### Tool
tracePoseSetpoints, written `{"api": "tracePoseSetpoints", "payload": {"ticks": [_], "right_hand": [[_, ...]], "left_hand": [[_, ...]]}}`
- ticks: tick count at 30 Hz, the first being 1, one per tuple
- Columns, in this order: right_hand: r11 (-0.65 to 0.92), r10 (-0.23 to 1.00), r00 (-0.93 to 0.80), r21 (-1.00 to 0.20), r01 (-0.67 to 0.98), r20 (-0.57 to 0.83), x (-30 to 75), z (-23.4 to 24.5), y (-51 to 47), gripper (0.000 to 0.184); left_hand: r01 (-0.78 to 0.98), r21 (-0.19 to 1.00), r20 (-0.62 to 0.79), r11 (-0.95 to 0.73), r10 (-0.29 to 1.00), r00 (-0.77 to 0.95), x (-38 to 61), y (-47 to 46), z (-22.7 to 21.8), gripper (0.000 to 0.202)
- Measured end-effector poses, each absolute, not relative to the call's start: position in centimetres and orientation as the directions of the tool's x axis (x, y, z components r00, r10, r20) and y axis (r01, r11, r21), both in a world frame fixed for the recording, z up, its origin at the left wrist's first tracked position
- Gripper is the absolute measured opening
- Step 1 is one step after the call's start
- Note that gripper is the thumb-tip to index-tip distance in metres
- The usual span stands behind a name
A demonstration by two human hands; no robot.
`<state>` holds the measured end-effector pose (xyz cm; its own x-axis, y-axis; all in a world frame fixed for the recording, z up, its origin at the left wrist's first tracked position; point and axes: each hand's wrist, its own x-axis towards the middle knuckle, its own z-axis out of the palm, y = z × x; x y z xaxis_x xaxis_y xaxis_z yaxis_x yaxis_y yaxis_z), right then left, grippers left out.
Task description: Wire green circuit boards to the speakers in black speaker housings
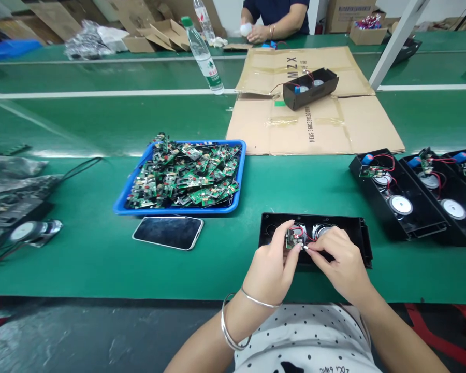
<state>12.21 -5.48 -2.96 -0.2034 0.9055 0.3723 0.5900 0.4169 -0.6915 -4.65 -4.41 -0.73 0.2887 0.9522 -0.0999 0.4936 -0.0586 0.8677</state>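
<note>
A black speaker housing (353, 230) lies open on the green bench in front of me, with two round speaker cones inside. My left hand (272, 267) pinches a small green circuit board (294, 238) over the housing's middle. My right hand (339, 261) is closed in a pinch on a small white connector (305, 248) at the board's lower edge. Red and black wires run from the board into the housing.
A blue tray (120, 204) heaped with several green circuit boards sits to the left, a phone (168, 231) face up in front of it. Finished black housings (404, 207) line the right. Flattened cardboard (326, 129), a water bottle (204, 57) and another person's hands (256, 32) lie beyond.
</note>
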Motion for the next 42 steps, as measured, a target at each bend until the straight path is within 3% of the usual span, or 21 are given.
{"api": "tracePoseSetpoints", "payload": {"ticks": [5,15,24,29,33,37,42], "right_hand": [[0.487,0.866,-0.284,-0.568,0.664,0.411,12.1,-3.3,-5.5,0.015],[0.509,0.853,-0.307,-0.538,0.672,0.423,12.2,-3.4,-5.5,0.016],[0.596,0.781,-0.416,-0.361,0.717,0.465,12.0,-3.2,-5.3,0.022],[0.509,0.855,-0.338,-0.507,0.696,0.393,12.0,-3.4,-5.4,0.02],[0.363,0.931,-0.236,-0.65,0.668,0.277,12.2,-3.6,-5.4,0.006],[0.382,0.924,-0.267,-0.616,0.689,0.274,12.3,-3.5,-5.3,0.01],[0.39,0.919,-0.253,-0.59,0.707,0.304,12.0,-3.7,-5.4,0.014]], "left_hand": [[0.514,0.854,-0.089,-0.076,0.953,0.289,-4.5,-4.3,-0.6,0.04],[0.517,0.85,-0.076,-0.104,0.946,0.315,-4.6,-4.2,-0.6,0.039],[0.627,0.744,-0.023,-0.23,0.93,0.368,-4.1,-4.1,-0.7,0.038],[0.585,0.755,0.001,-0.295,0.893,0.45,-4.4,-3.8,-0.4,0.036],[0.482,0.809,0.033,-0.337,0.844,0.535,-4.8,-3.4,0.0,0.042],[0.4,0.85,0.059,-0.342,0.817,0.574,-5.1,-3.1,0.2,0.047],[0.379,0.885,0.04,-0.271,0.855,0.518,-4.9,-3.3,0.2,0.038]]}}
